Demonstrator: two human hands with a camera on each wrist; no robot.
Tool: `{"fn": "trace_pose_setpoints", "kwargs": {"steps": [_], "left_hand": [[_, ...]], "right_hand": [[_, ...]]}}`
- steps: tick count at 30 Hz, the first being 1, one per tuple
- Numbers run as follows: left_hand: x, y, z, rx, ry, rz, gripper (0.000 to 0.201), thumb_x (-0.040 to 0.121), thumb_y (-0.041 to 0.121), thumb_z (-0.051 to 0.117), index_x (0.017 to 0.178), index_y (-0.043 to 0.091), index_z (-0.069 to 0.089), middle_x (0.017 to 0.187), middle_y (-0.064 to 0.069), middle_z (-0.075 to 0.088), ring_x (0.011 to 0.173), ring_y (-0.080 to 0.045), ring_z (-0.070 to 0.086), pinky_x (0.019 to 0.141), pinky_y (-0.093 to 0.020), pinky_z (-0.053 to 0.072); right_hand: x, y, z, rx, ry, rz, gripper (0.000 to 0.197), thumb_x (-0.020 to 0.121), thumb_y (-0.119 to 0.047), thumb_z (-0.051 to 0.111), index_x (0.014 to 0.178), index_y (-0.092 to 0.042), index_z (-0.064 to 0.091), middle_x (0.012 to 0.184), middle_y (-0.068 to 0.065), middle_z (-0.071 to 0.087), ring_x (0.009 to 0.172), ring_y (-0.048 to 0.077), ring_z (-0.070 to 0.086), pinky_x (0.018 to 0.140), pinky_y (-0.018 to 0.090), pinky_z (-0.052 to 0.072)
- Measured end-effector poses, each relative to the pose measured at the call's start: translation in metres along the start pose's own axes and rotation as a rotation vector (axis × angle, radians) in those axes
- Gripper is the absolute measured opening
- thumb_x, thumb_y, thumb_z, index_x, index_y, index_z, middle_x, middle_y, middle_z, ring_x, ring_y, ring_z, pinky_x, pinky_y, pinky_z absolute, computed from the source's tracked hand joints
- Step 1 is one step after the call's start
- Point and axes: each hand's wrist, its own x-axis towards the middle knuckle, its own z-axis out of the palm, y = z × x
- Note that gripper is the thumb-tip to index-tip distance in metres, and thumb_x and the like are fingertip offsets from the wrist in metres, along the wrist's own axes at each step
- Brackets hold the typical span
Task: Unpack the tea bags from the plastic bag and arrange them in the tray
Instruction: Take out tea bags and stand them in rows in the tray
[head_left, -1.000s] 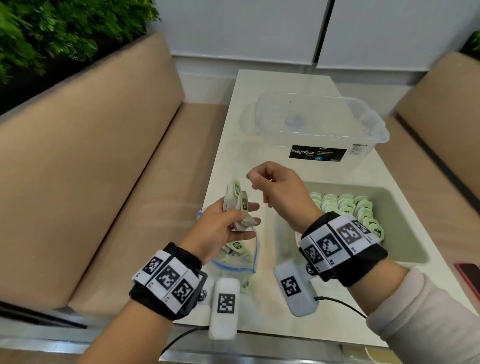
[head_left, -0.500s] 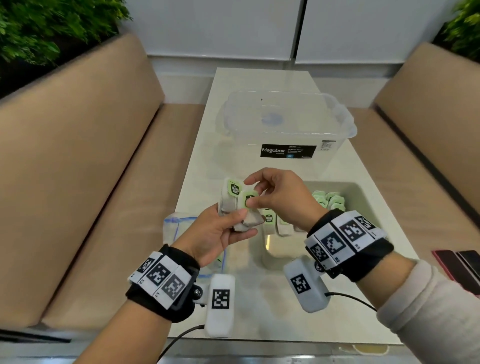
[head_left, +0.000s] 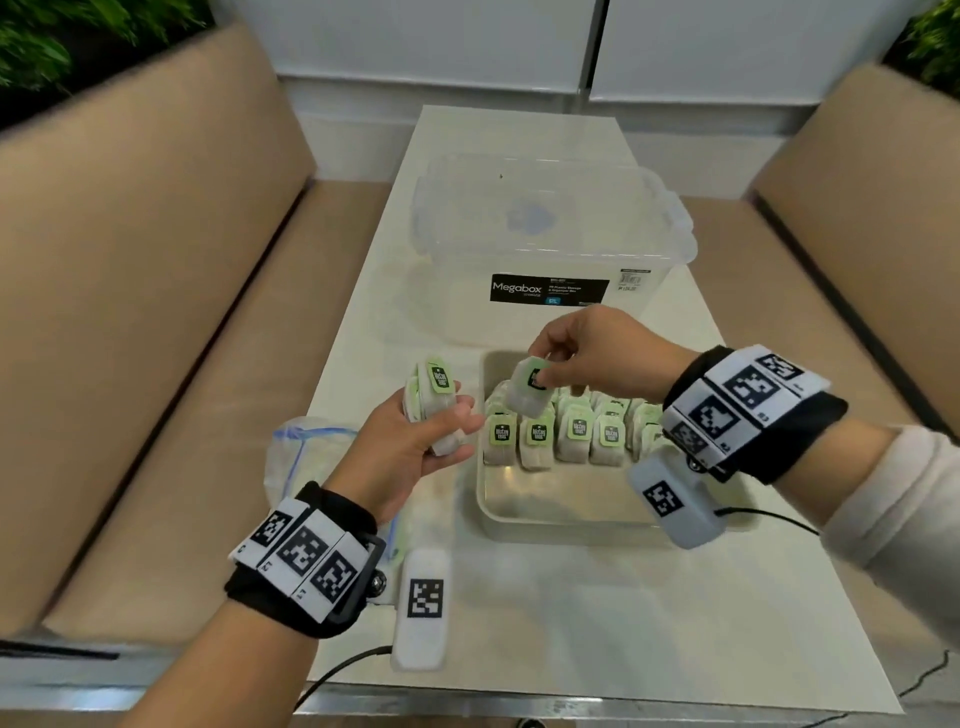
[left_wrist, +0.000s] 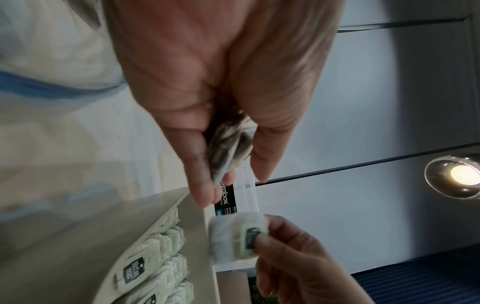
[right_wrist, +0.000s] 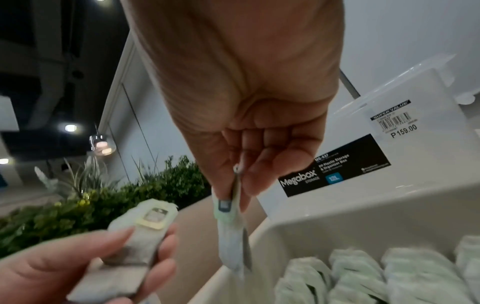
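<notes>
My left hand (head_left: 436, 426) grips a small stack of tea bags (head_left: 432, 402) with green tags, held upright just left of the beige tray (head_left: 545, 512). My right hand (head_left: 558, 364) pinches one tea bag (head_left: 529, 392) by its top, hanging over the tray's far left part above the rows of tea bags (head_left: 576, 434) that stand inside. The left wrist view shows the stack (left_wrist: 228, 148) between my fingers and the single bag (left_wrist: 237, 236) beyond. In the right wrist view the pinched bag (right_wrist: 232, 232) dangles above the tray (right_wrist: 363, 216). The plastic bag (head_left: 306, 452) lies under my left forearm.
A clear Megabox storage box (head_left: 550, 234) stands on the table behind the tray. Tan bench seats (head_left: 156, 312) flank the narrow white table (head_left: 571, 613) on both sides. Plants sit in the top corners.
My right hand has pulled one tea bag off the stack in my left hand and carried it right, over the tray. The head view has shifted right.
</notes>
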Motion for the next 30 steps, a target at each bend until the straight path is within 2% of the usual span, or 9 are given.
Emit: {"fn": "trace_pose_setpoints", "kwargs": {"steps": [4, 10, 12, 15, 18, 22, 25, 27, 30], "left_hand": [[0.004, -0.005, 0.001, 0.005, 0.012, -0.025, 0.027, 0.085, 0.008, 0.059, 0.112, 0.011, 0.055, 0.108, -0.008, 0.066, 0.093, -0.018, 0.069, 0.072, -0.028, 0.059], [0.012, -0.006, 0.004, 0.009, 0.04, -0.041, 0.027, 0.089, 0.002, 0.053, 0.115, 0.009, 0.054, 0.104, -0.006, 0.068, 0.094, -0.02, 0.069, 0.074, -0.031, 0.059], [0.014, -0.006, 0.005, 0.011, 0.041, -0.043, 0.025, 0.09, 0.002, 0.053, 0.113, 0.01, 0.055, 0.104, -0.005, 0.068, 0.093, -0.019, 0.069, 0.073, -0.031, 0.059], [0.015, -0.007, 0.007, 0.014, 0.038, -0.055, 0.025, 0.09, 0.003, 0.053, 0.114, 0.01, 0.055, 0.104, -0.006, 0.067, 0.092, -0.018, 0.069, 0.073, -0.031, 0.059], [0.016, -0.009, 0.007, 0.021, 0.034, -0.069, 0.025, 0.09, 0.004, 0.053, 0.114, 0.01, 0.055, 0.104, -0.005, 0.068, 0.091, -0.016, 0.07, 0.074, -0.031, 0.059], [0.017, -0.011, 0.007, 0.029, 0.031, -0.083, 0.024, 0.09, 0.005, 0.054, 0.114, 0.011, 0.055, 0.103, -0.004, 0.068, 0.092, -0.018, 0.07, 0.072, -0.03, 0.059], [0.017, -0.012, 0.007, 0.048, 0.03, -0.093, 0.02, 0.09, 0.005, 0.053, 0.109, 0.012, 0.056, 0.102, -0.004, 0.069, 0.094, -0.019, 0.069, 0.074, -0.032, 0.058], [0.017, -0.013, 0.007, 0.051, 0.029, -0.099, 0.02, 0.09, 0.004, 0.053, 0.108, 0.012, 0.056, 0.102, -0.004, 0.069, 0.093, -0.018, 0.069, 0.074, -0.032, 0.058], [0.017, -0.012, 0.008, 0.049, 0.029, -0.107, 0.02, 0.09, 0.004, 0.053, 0.109, 0.012, 0.055, 0.104, -0.005, 0.068, 0.094, -0.019, 0.069, 0.074, -0.031, 0.059]], "right_hand": [[0.023, 0.011, 0.009, -0.204, -0.198, 0.035, 0.012, 0.08, -0.016, 0.072, 0.081, -0.018, 0.06, 0.066, -0.006, 0.063, 0.04, 0.004, 0.053, 0.039, 0.01, 0.038], [0.055, 0.011, 0.04, -0.421, -0.455, 0.013, 0.015, 0.083, -0.021, 0.068, 0.071, -0.024, 0.06, 0.065, -0.01, 0.057, 0.048, 0.005, 0.05, 0.052, 0.017, 0.042], [0.061, 0.009, 0.048, -0.478, -0.502, -0.005, 0.005, 0.083, -0.021, 0.069, 0.081, -0.021, 0.064, 0.065, -0.011, 0.055, 0.053, 0.005, 0.046, 0.049, 0.014, 0.04], [0.066, 0.006, 0.058, -0.589, -0.56, -0.038, 0.02, 0.084, -0.025, 0.069, 0.102, -0.017, 0.069, 0.072, -0.013, 0.056, 0.068, 0.009, 0.051, 0.052, 0.015, 0.037], [0.071, 0.007, 0.066, -0.692, -0.554, -0.06, 0.023, 0.087, -0.025, 0.064, 0.106, -0.014, 0.068, 0.07, -0.011, 0.053, 0.077, 0.014, 0.051, 0.052, 0.018, 0.034], [0.074, 0.013, 0.068, -0.689, -0.422, -0.058, 0.021, 0.086, -0.027, 0.063, 0.1, -0.013, 0.069, 0.065, -0.008, 0.052, 0.065, 0.015, 0.051, 0.05, 0.02, 0.034], [0.071, 0.019, 0.062, -0.56, -0.348, -0.039, 0.024, 0.083, -0.029, 0.068, 0.102, -0.016, 0.067, 0.086, -0.003, 0.063, 0.078, 0.016, 0.055, 0.065, 0.024, 0.04], [0.068, 0.022, 0.055, -0.505, -0.273, -0.05, 0.02, 0.081, -0.028, 0.069, 0.098, -0.017, 0.066, 0.09, -0.003, 0.063, 0.08, 0.015, 0.055, 0.068, 0.026, 0.041], [0.064, 0.028, 0.051, -0.505, -0.443, -0.037, 0.015, 0.082, -0.019, 0.066, 0.096, -0.019, 0.071, 0.078, -0.007, 0.063, 0.071, 0.014, 0.056, 0.064, 0.025, 0.046]]}}
